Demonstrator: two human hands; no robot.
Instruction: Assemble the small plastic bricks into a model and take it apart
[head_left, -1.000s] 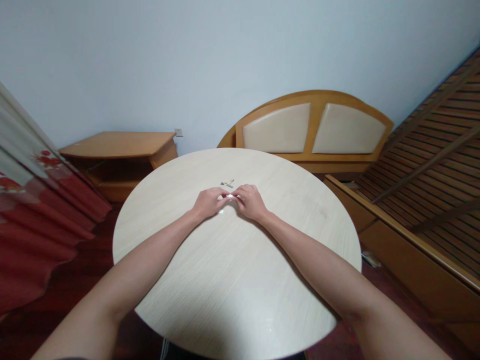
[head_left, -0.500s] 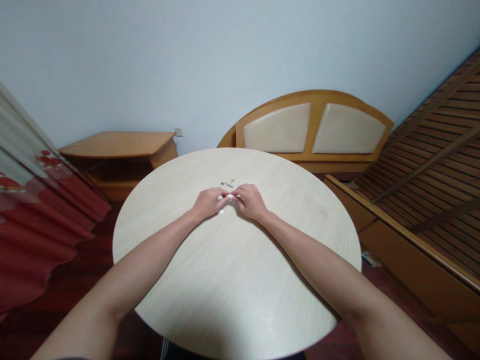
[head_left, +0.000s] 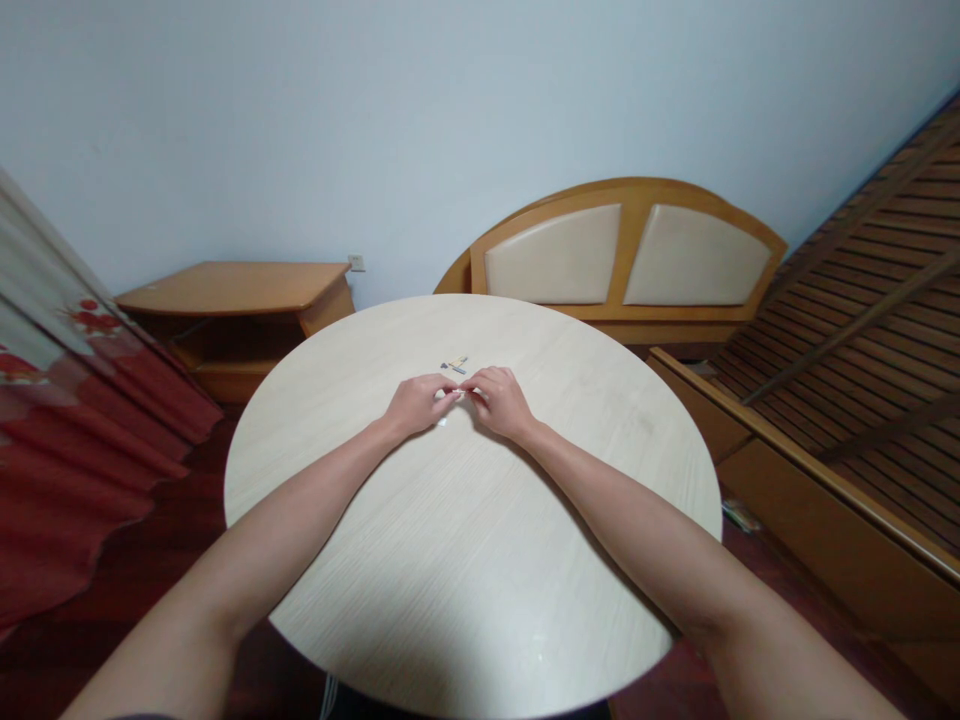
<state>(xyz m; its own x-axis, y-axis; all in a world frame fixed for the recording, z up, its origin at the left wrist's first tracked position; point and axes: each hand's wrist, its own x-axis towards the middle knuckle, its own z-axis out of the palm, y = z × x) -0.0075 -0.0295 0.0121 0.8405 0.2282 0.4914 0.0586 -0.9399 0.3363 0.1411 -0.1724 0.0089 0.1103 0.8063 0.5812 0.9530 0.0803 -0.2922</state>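
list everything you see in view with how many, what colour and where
small white piece: 1, white, between the fingertips of both hands
small parts: a few, too small to count, yellowish and grey, on the table just beyond the hands
small flat piece: 1, whitish, on the table by the left hand
round table: 1, pale, centre
cabinet: 1, light brown, far left
wall socket: 1, whitish, wall above the cabinet's right end
headboard: 1, wood brown with cream panels, behind the table
slatted panel: 1, brown, right
curtain: 1, red and whitish, left
left hand, right hand: 2, bare, mid-table
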